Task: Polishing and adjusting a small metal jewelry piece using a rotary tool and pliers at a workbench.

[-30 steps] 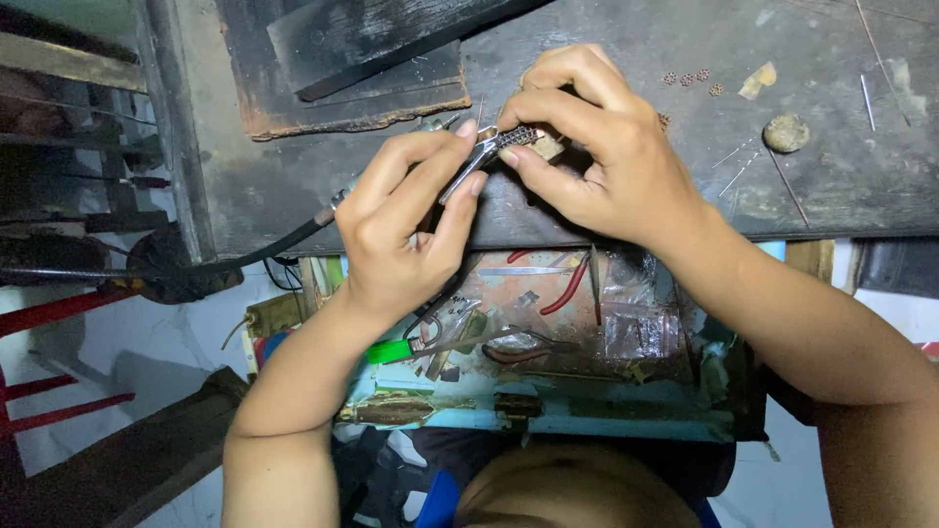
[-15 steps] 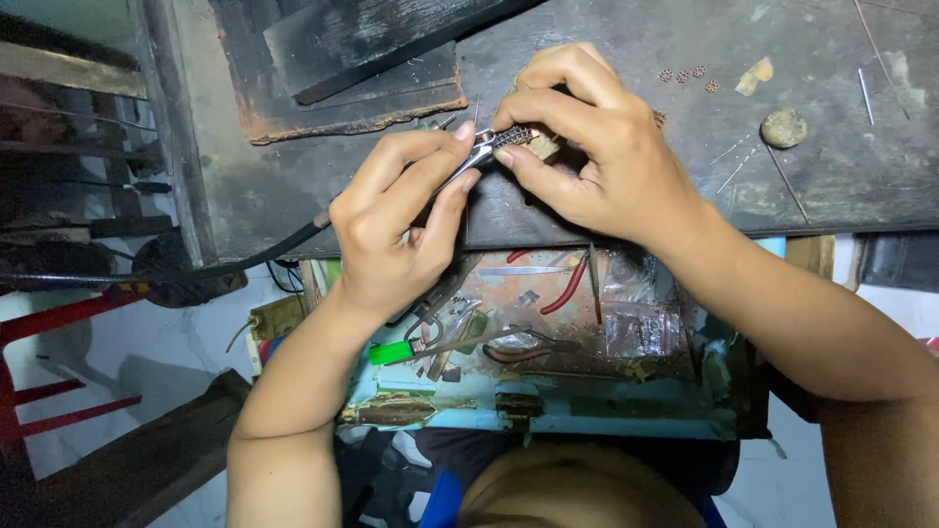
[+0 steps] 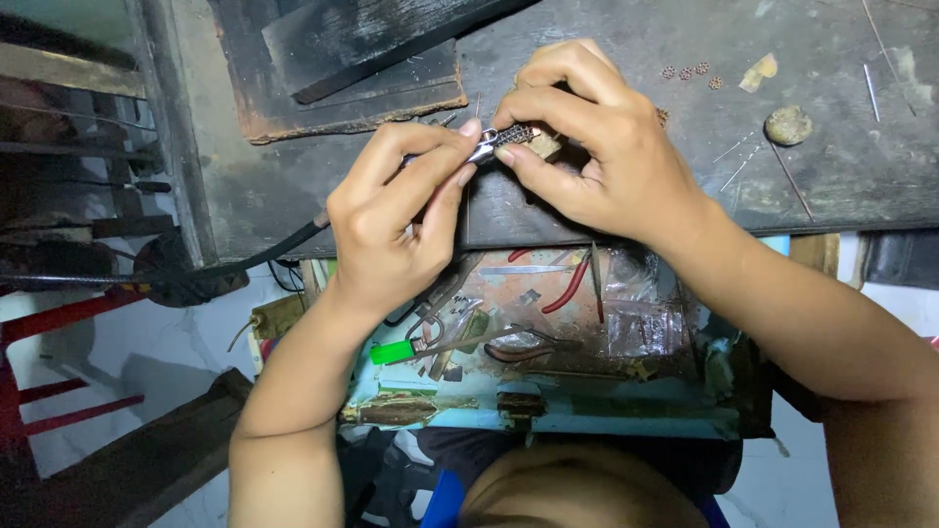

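Observation:
My left hand (image 3: 396, 220) grips a slim rotary handpiece (image 3: 477, 149) with a metal tip, and its black flexible cable (image 3: 245, 264) trails off to the left. My right hand (image 3: 587, 147) pinches a small patterned metal strip (image 3: 516, 135) over the front edge of the dark workbench (image 3: 841, 166). The tool's tip touches the strip's left end. Fingers of both hands hide most of the strip and the handpiece's body.
A dark wooden block (image 3: 352, 59) lies on the bench behind my hands. Small metal rings (image 3: 685, 71), thin wires (image 3: 871, 83) and a pale lump (image 3: 787, 124) sit to the right. Below the bench an open drawer (image 3: 548, 416) holds red-handled pliers (image 3: 567, 286) and a green-handled tool (image 3: 393, 352).
Both hands have kept their hold and shifted only slightly; the tool tip stays against the strip.

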